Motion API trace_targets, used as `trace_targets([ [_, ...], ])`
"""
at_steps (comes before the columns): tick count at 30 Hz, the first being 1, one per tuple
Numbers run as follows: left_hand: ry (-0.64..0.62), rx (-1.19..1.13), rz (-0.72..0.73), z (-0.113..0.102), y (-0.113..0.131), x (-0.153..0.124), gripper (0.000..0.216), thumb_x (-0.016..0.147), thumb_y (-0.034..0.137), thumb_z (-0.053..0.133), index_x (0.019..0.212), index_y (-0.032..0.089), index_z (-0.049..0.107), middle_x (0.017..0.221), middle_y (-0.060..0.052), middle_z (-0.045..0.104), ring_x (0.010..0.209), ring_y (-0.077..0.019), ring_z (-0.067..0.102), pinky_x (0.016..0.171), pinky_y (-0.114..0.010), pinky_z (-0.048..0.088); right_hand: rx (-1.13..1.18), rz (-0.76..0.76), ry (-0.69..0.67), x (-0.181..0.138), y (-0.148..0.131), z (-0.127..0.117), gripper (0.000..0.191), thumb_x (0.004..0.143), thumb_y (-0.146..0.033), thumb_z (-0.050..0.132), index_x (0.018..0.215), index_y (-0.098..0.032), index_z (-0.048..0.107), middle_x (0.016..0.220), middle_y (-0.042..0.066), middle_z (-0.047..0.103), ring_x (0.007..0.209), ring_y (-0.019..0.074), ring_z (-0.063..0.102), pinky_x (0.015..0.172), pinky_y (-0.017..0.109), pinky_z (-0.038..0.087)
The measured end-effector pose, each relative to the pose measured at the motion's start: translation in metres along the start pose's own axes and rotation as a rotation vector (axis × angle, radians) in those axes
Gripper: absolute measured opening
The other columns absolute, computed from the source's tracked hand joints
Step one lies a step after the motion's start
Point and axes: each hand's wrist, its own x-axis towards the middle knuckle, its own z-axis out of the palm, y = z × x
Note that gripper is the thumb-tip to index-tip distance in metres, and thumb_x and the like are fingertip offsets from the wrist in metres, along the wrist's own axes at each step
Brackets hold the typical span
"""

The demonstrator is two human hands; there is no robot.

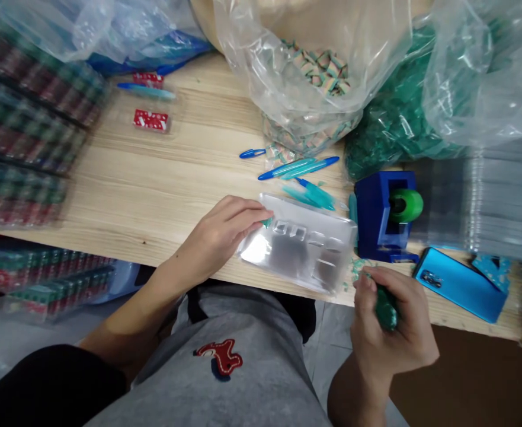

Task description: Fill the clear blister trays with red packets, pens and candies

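A clear plastic blister tray (287, 255) with moulded hollows lies at the front edge of the wooden table. My left hand (218, 240) is at its left end, thumb and fingers pinched on a small green piece (267, 222). To the right of the tray, past the table edge, my right hand (394, 332) is closed around a dark green, shiny object (386, 308); its exact kind is not clear. Small green crumbs (357, 270) lie between the tray and that hand. Blue pens (298, 169) rest behind the tray.
A blue tape dispenser (371, 219) and a blue phone (460, 284) are on the right. Behind stand clear bags of striped erasers (325, 71) and green pieces (394, 112). Filled packs (25, 118) are stacked at left, near a red dotted eraser (151, 120).
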Motion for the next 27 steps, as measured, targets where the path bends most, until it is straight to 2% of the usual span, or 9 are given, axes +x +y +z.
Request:
trace_targets([
  [4, -0.030, 0.040, -0.009, 0.001, -0.006, -0.003, 0.020, 0.098, 0.022, 0.051, 0.111, 0.018, 0.066, 0.103, -0.006, 0.073, 0.095, -0.0188, 0.062, 0.088, -0.035, 0.050, 0.098, 0.209, -0.002, -0.002, -0.004, 0.000, 0.015, 0.086, -0.010, 0.065, 0.093, -0.022, 0.072, 0.082, 0.000, 0.070, 0.068, 0.0113, 0.063, 0.062, 0.025, 0.051],
  [7, -0.048, 0.077, -0.062, 0.001, -0.007, -0.008, 0.024, 0.099, 0.026, 0.049, 0.117, 0.024, 0.065, 0.108, -0.004, 0.073, 0.099, -0.0214, 0.062, 0.091, -0.039, 0.048, 0.052, 0.333, -0.008, -0.005, 0.004, -0.008, 0.012, 0.088, -0.017, 0.063, 0.093, -0.023, 0.073, 0.084, 0.000, 0.070, 0.065, 0.0104, 0.062, 0.057, 0.023, 0.048],
  [10, -0.029, 0.048, -0.073, 0.002, -0.006, -0.012, 0.026, 0.098, 0.028, 0.051, 0.122, 0.027, 0.063, 0.113, -0.003, 0.072, 0.103, -0.0218, 0.063, 0.092, -0.039, 0.048, -0.104, 0.387, -0.107, -0.009, 0.018, -0.021, 0.007, 0.087, -0.024, 0.066, 0.088, -0.021, 0.072, 0.082, 0.001, 0.070, 0.070, 0.0126, 0.065, 0.064, 0.025, 0.050],
  [13, 0.013, 0.043, -0.098, 0.000, -0.002, -0.012, 0.032, 0.096, 0.030, 0.057, 0.128, 0.029, 0.059, 0.119, -0.004, 0.069, 0.110, -0.0219, 0.063, 0.095, -0.038, 0.049, -0.244, 0.516, -0.189, -0.016, 0.030, -0.032, 0.013, 0.083, -0.032, 0.068, 0.080, -0.019, 0.069, 0.076, 0.002, 0.069, 0.072, 0.0152, 0.065, 0.067, 0.027, 0.050],
  [17, 0.091, 0.060, -0.156, -0.007, 0.008, -0.009, 0.032, 0.095, 0.025, 0.058, 0.127, 0.027, 0.059, 0.121, -0.005, 0.067, 0.114, -0.0207, 0.062, 0.099, -0.037, 0.049, -0.255, 0.605, -0.230, -0.022, 0.036, -0.037, 0.018, 0.085, -0.035, 0.060, 0.088, -0.020, 0.071, 0.086, 0.005, 0.072, 0.081, 0.0183, 0.066, 0.074, 0.030, 0.051],
  [19, 0.130, 0.055, -0.161, -0.011, 0.013, -0.008, 0.029, 0.095, 0.023, 0.057, 0.124, 0.024, 0.060, 0.120, -0.005, 0.068, 0.114, -0.0205, 0.062, 0.098, -0.038, 0.049, -0.220, 0.615, -0.204, -0.021, 0.034, -0.038, 0.022, 0.087, -0.035, 0.058, 0.093, -0.020, 0.073, 0.090, 0.006, 0.073, 0.081, 0.0181, 0.066, 0.075, 0.032, 0.052],
  [23, 0.134, -0.071, -0.193, -0.012, 0.028, -0.006, 0.031, 0.096, 0.019, 0.054, 0.125, 0.030, 0.059, 0.121, 0.000, 0.066, 0.115, -0.0195, 0.060, 0.101, -0.039, 0.047, 0.006, 0.696, -0.105, -0.015, 0.020, -0.038, 0.026, 0.086, -0.041, 0.063, 0.093, -0.019, 0.074, 0.076, 0.003, 0.069, 0.058, 0.0110, 0.059, 0.055, 0.025, 0.049],
  [25, 0.132, -0.178, -0.178, -0.009, 0.040, -0.004, 0.031, 0.096, 0.017, 0.054, 0.123, 0.031, 0.060, 0.117, 0.000, 0.066, 0.113, -0.0186, 0.060, 0.099, -0.038, 0.047, 0.236, 0.690, -0.138, -0.011, 0.006, -0.034, 0.023, 0.088, -0.038, 0.064, 0.098, -0.020, 0.073, 0.072, 0.000, 0.067, 0.053, 0.0084, 0.057, 0.049, 0.021, 0.047],
  [27, 0.078, -0.266, -0.104, -0.005, 0.056, 0.001, 0.028, 0.095, 0.014, 0.055, 0.119, 0.027, 0.061, 0.113, -0.001, 0.067, 0.109, -0.0174, 0.061, 0.096, -0.035, 0.049, 0.402, 0.619, -0.216, -0.008, -0.010, -0.028, 0.021, 0.089, -0.033, 0.063, 0.106, -0.023, 0.072, 0.073, -0.002, 0.066, 0.054, 0.0076, 0.058, 0.050, 0.020, 0.049],
])
